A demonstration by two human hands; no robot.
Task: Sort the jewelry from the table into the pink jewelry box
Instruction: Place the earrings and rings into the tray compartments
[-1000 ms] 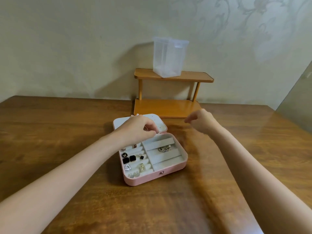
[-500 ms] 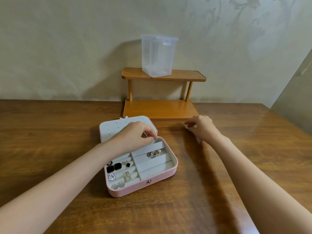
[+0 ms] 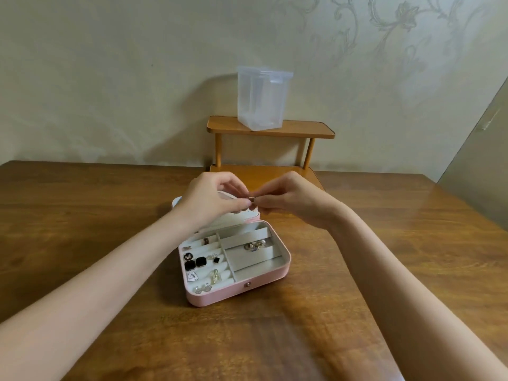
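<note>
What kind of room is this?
Probably a room at home: a wooden table against a wall with swirly wallpaper, a small wooden shelf, and an open pink jewelry box.

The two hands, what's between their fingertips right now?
A small gold piece of jewelry, pinched between the left hand and right hand above the open pink jewelry box, in the head view.

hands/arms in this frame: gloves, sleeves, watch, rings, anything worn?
Nothing worn that shows. The left hand and right hand are bare: no gloves, no rings visible on the fingers in view. Both forearms are bare from wrist to frame edge, with no sleeve cuffs, no watch, no bracelet or markings. Anything past the elbows is out of frame.
</note>
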